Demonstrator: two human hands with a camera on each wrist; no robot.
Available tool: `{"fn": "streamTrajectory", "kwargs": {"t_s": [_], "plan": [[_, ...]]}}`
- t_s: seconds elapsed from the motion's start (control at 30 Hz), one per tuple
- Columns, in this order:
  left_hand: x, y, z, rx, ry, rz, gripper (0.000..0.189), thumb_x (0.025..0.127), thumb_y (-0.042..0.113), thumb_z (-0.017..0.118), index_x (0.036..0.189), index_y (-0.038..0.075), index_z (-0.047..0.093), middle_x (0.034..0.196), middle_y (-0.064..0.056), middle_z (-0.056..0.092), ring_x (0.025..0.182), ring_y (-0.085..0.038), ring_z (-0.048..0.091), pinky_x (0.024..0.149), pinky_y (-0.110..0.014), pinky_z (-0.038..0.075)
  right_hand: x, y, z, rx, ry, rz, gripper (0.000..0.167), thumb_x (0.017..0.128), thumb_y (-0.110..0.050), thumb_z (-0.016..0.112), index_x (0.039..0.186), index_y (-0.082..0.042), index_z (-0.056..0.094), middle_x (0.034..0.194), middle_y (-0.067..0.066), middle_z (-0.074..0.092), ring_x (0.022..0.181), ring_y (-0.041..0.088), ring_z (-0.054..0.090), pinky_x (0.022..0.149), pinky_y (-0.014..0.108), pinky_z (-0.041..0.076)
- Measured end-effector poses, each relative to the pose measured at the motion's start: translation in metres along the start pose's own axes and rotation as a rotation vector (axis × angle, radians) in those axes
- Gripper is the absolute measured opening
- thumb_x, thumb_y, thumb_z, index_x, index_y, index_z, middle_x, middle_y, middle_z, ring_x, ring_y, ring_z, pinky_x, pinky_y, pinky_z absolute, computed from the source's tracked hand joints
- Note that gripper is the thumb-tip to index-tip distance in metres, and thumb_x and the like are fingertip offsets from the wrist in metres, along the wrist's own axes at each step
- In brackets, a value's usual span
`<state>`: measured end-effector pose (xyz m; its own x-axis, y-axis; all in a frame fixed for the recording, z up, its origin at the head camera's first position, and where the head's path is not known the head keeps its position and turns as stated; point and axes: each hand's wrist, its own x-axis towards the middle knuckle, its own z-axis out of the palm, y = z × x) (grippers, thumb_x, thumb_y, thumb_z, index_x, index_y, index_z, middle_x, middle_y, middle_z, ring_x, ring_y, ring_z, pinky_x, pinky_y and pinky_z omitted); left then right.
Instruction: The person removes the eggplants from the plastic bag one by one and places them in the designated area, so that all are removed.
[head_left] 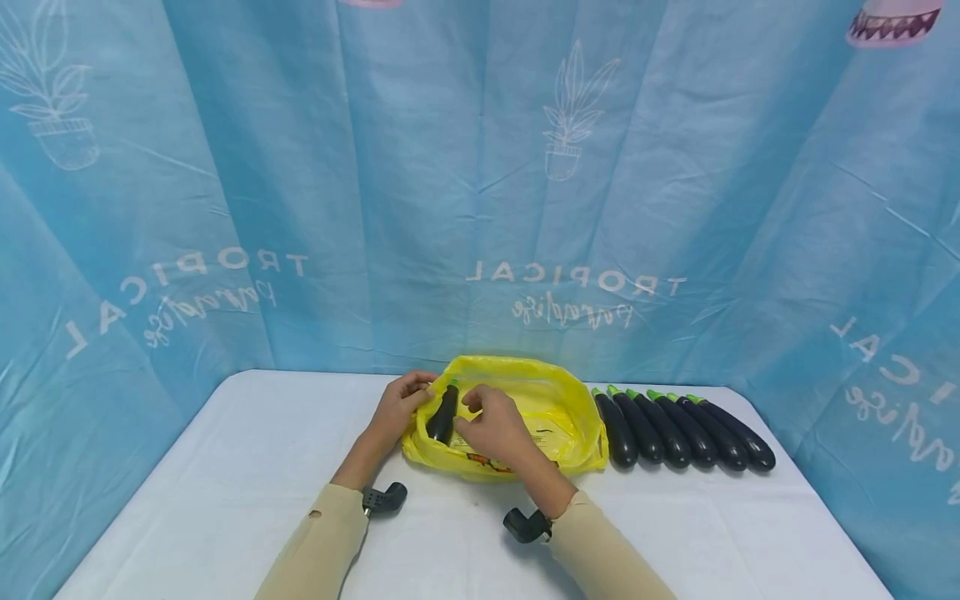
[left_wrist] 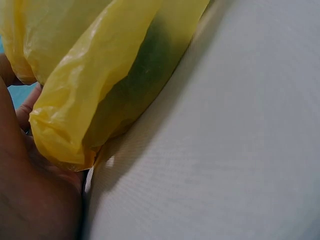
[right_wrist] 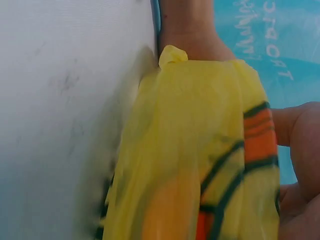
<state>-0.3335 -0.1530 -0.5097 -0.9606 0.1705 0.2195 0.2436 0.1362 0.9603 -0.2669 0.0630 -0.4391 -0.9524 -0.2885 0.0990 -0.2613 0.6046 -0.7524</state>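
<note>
A yellow plastic bag (head_left: 517, 364) lies on the table with its mouth spread wide. One dark eggplant (head_left: 444, 415) rests inside against the bag's left wall, its green stem end pointing away. My left hand (head_left: 393, 412) grips the bag's left rim; in the left wrist view the hand (left_wrist: 35, 185) is around the bag's crumpled end, and the eggplant shows as a dark shape through the plastic. Over the bag's mouth, just right of that eggplant, hovers my right hand (head_left: 495, 425) with loosely bent fingers and nothing held. The bag's printed front (right_wrist: 200, 110) fills the right wrist view.
Several more eggplants (head_left: 618, 433) lie side by side right of the bag, the nearest one close to its right edge. A white cloth (head_left: 225, 492) covers the table. Blue printed curtains (head_left: 480, 208) hang behind it and at both sides.
</note>
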Motion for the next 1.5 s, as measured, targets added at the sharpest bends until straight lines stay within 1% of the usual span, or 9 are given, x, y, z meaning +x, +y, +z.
{"fn": "streamTrajectory", "kwargs": {"t_s": [0.3, 0.47, 0.57, 0.67, 0.77, 0.9, 1.13, 1.3, 1.5], "plan": [[0.000, 0.001, 0.000, -0.016, -0.015, 0.014, 0.030, 0.104, 0.011, 0.059, 0.130, -0.001, 0.067, 0.113, -0.021, 0.070, 0.098, -0.020, 0.067, 0.083, -0.023, 0.056, 0.012, -0.006, 0.016, -0.030, 0.003, 0.075, 0.041, 0.097, -0.025, 0.075, 0.128, -0.001, 0.065, 0.122, 0.017, 0.067, 0.106, 0.032, 0.066, 0.084, 0.048, 0.058], [0.000, 0.002, -0.001, -0.015, -0.015, 0.017, 0.030, 0.105, 0.012, 0.059, 0.131, -0.001, 0.067, 0.114, -0.023, 0.070, 0.098, -0.019, 0.068, 0.083, -0.023, 0.056, 0.018, -0.008, 0.025, -0.043, 0.004, 0.082, 0.043, 0.095, -0.026, 0.076, 0.127, -0.001, 0.064, 0.114, 0.015, 0.067, 0.097, 0.027, 0.066, 0.080, 0.044, 0.057], [0.000, 0.002, -0.001, -0.017, -0.012, 0.011, 0.030, 0.105, 0.012, 0.059, 0.131, -0.001, 0.066, 0.113, -0.022, 0.070, 0.097, -0.018, 0.068, 0.083, -0.024, 0.057, 0.021, -0.009, 0.028, -0.053, 0.009, 0.086, 0.046, 0.094, -0.027, 0.077, 0.128, 0.001, 0.063, 0.113, 0.015, 0.067, 0.097, 0.028, 0.066, 0.080, 0.043, 0.057], [-0.001, 0.003, -0.001, -0.016, -0.013, 0.008, 0.031, 0.105, 0.012, 0.059, 0.132, -0.001, 0.066, 0.113, -0.022, 0.070, 0.098, -0.017, 0.068, 0.083, -0.024, 0.057, 0.024, -0.011, 0.031, -0.085, 0.016, 0.106, 0.049, 0.094, -0.029, 0.078, 0.128, 0.001, 0.061, 0.116, 0.017, 0.066, 0.103, 0.030, 0.066, 0.084, 0.043, 0.058], [-0.001, 0.003, -0.001, -0.015, -0.013, 0.006, 0.031, 0.105, 0.012, 0.059, 0.132, -0.001, 0.066, 0.114, -0.022, 0.070, 0.098, -0.017, 0.068, 0.084, -0.024, 0.057, 0.028, -0.013, 0.034, -0.109, 0.019, 0.135, 0.050, 0.092, -0.031, 0.078, 0.126, 0.001, 0.059, 0.114, 0.019, 0.065, 0.100, 0.030, 0.065, 0.081, 0.043, 0.057], [-0.002, 0.005, -0.001, -0.012, -0.010, 0.002, 0.031, 0.104, 0.011, 0.059, 0.132, -0.001, 0.066, 0.115, -0.023, 0.070, 0.098, -0.018, 0.068, 0.084, -0.024, 0.056, 0.032, -0.018, 0.038, -0.133, 0.025, 0.179, 0.058, 0.090, -0.032, 0.077, 0.130, 0.003, 0.055, 0.116, 0.021, 0.063, 0.099, 0.031, 0.063, 0.079, 0.042, 0.054], [-0.002, 0.006, 0.000, -0.004, 0.001, -0.007, 0.030, 0.103, 0.009, 0.059, 0.130, 0.000, 0.067, 0.115, -0.024, 0.070, 0.098, -0.016, 0.068, 0.084, -0.023, 0.055, 0.037, -0.024, 0.045, -0.177, 0.034, 0.230, 0.076, 0.090, -0.034, 0.076, 0.146, 0.008, 0.045, 0.133, 0.029, 0.058, 0.118, 0.040, 0.062, 0.095, 0.049, 0.056], [-0.002, 0.007, 0.000, 0.005, 0.014, -0.009, 0.030, 0.102, 0.008, 0.059, 0.130, 0.000, 0.068, 0.112, -0.020, 0.071, 0.097, -0.016, 0.067, 0.084, -0.023, 0.055, 0.039, -0.025, 0.046, -0.187, 0.049, 0.252, 0.078, 0.090, -0.035, 0.075, 0.146, 0.008, 0.044, 0.131, 0.029, 0.059, 0.117, 0.040, 0.063, 0.095, 0.049, 0.056], [-0.003, 0.006, 0.000, -0.006, -0.003, -0.002, 0.030, 0.103, 0.009, 0.058, 0.130, -0.001, 0.067, 0.110, -0.018, 0.071, 0.096, -0.017, 0.067, 0.082, -0.023, 0.055, 0.039, -0.024, 0.043, -0.131, 0.043, 0.264, 0.080, 0.085, -0.030, 0.079, 0.147, 0.008, 0.044, 0.127, 0.027, 0.061, 0.112, 0.036, 0.064, 0.092, 0.047, 0.056]]}}
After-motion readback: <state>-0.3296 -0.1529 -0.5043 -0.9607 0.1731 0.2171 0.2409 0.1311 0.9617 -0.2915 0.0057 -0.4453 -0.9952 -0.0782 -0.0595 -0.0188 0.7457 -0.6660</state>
